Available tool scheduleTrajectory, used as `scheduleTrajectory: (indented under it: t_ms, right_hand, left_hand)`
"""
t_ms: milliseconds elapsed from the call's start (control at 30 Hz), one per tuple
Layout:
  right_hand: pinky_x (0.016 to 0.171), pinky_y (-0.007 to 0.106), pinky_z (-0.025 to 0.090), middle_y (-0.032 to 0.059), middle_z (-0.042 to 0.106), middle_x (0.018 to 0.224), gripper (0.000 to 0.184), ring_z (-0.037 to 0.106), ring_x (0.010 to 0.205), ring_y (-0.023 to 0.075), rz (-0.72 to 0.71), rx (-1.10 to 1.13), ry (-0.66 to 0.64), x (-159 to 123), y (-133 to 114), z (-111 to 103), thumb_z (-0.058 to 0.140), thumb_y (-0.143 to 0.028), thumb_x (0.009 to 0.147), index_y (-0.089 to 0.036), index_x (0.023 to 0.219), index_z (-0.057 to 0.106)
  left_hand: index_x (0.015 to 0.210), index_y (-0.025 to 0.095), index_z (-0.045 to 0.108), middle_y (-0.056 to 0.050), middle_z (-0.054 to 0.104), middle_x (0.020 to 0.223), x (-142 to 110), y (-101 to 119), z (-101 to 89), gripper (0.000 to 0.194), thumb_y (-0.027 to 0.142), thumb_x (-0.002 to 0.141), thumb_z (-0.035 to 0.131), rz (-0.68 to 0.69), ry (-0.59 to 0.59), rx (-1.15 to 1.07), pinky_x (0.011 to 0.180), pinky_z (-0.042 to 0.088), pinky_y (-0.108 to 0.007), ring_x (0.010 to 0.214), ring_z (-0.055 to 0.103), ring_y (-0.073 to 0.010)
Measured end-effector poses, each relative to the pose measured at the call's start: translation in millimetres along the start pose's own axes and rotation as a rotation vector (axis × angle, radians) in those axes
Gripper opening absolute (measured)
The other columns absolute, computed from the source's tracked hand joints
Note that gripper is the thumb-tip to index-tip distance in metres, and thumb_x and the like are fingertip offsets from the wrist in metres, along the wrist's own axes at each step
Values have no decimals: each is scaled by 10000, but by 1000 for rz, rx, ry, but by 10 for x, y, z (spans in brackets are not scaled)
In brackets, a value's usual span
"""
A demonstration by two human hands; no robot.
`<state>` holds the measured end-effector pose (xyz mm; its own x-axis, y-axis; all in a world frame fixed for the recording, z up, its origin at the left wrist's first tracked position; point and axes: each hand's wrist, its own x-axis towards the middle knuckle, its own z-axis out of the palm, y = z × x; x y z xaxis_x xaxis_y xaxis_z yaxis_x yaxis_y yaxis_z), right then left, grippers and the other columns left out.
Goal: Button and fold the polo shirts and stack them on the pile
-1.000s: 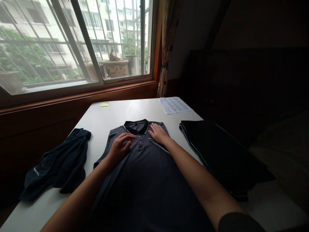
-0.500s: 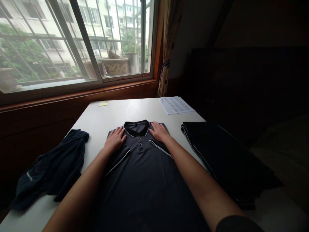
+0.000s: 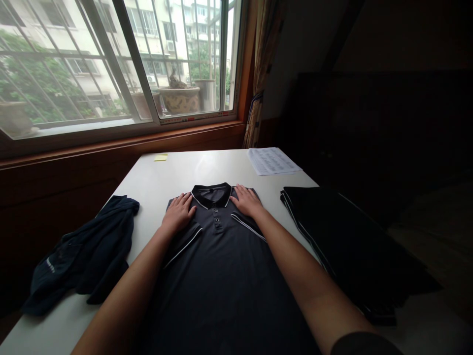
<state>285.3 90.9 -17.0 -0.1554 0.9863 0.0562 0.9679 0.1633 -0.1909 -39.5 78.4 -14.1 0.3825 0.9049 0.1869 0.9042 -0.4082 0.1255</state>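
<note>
A dark grey polo shirt [image 3: 221, 276] with a black collar and white piping lies face up on the white table [image 3: 177, 172], its sleeves folded in over the front. My left hand [image 3: 179, 213] rests flat and open on the left shoulder, beside the collar. My right hand [image 3: 247, 201] lies flat and open on the right shoulder. Both forearms stretch along the shirt's body.
A crumpled dark blue garment [image 3: 84, 251] lies at the table's left edge. A stack of folded black clothes [image 3: 343, 241] sits on the right. Printed paper [image 3: 271, 160] and a yellow sticky note [image 3: 160, 157] lie at the far side, below the window [image 3: 111, 64].
My left hand moved from the buttons at the chest out to the left shoulder, and the left sleeve now lies folded in. My right hand stayed on the right shoulder.
</note>
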Motion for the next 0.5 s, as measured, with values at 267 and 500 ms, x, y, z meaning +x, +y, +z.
scheduleTrajectory:
  t_ms: [267,500]
  right_hand:
    - [1233,415,142,106,261,1648,713,212,1520,232,-17,-9,47,-20,-8,8,222,-577,1018,-126,1564,315]
    - [1186,388,250,126,414,1558,541,333,1424,271,3,-26,193,-122,-62,-39,368,-441,1016,-131,1439,502]
  left_hand:
    - [1440,180,504,-101,508,1465,-44,38,-66,538,463,997,394,16,89,18,1180,316,-432,1364,401,-296]
    - [1407,176,538,-106,535,1430,-51,73,-59,492,411,994,412,9,117,31,1174,329,-427,1333,433,-290]
